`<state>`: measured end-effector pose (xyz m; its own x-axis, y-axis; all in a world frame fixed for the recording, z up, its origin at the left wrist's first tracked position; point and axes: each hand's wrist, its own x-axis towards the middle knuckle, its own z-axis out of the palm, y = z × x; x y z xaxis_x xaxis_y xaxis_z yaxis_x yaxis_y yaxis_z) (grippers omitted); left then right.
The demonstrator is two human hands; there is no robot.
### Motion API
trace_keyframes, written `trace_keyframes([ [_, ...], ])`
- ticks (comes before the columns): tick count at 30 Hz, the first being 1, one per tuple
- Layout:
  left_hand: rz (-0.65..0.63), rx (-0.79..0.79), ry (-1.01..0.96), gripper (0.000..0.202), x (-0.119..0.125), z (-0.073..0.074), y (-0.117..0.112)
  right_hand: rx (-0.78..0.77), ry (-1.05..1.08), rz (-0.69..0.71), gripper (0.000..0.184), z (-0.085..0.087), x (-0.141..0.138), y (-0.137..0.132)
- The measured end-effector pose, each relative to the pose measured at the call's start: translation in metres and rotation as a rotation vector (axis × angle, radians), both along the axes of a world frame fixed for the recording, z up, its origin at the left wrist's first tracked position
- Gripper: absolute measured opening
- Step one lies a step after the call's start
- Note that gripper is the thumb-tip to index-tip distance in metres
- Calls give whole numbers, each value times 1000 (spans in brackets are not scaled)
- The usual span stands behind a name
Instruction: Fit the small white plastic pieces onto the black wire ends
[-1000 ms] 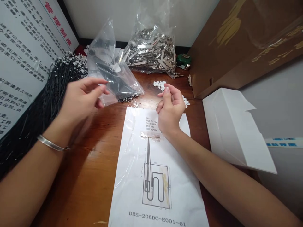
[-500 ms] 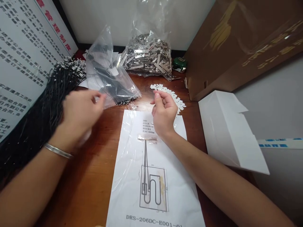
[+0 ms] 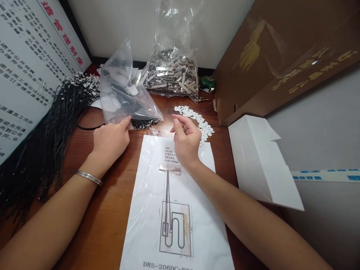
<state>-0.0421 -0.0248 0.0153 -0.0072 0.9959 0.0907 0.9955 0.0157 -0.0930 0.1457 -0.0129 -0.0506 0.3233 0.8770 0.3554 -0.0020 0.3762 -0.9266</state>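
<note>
My left hand [image 3: 111, 138], with a silver bangle at the wrist, reaches to the mouth of a clear plastic bag [image 3: 123, 88]. Its index finger is stretched out by the bag's edge; the other fingers are folded or hidden. Beside the fingertip, a bundle of short black wires [image 3: 144, 123] with bare metal ends sticks out of the bag. My right hand [image 3: 187, 140] hovers above the top of a printed drawing sheet [image 3: 146, 210], thumb and index finger close together. Whatever lies between them is too small to make out. Small white pieces [image 3: 206, 129] lie scattered just behind it.
Long black cables with white connectors [image 3: 64, 108] are heaped at the left. A bag of metal strips [image 3: 171, 75] stands at the back, a green tape measure [image 3: 207, 84] beside it. On the right are a brown box [image 3: 270, 56] and a folded white card [image 3: 258, 161].
My left hand has moved right and forward to the wire ends at the bag's mouth, its index finger straightening. My right hand keeps its pinch. The whole view has shifted slightly.
</note>
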Motion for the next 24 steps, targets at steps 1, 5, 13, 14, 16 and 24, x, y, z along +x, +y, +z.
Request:
trace_keyframes([
  [1,-1,-8,2,49,0,-1,2,1,-2,4,16,0,0,0],
  [5,27,-24,4,47,1,-3,7,-70,-13,18,16,9,0,-5],
  [13,92,13,7,44,0,-7,7,-214,78,53,13,25,-2,-11],
  [14,91,18,4,44,-1,-7,7,-213,78,56,12,24,-2,-11],
  [16,82,19,-1,45,-2,-8,8,-212,70,62,12,24,-2,-10],
  [24,73,-9,26,47,-2,-6,-5,-219,54,58,12,24,-2,-11],
])
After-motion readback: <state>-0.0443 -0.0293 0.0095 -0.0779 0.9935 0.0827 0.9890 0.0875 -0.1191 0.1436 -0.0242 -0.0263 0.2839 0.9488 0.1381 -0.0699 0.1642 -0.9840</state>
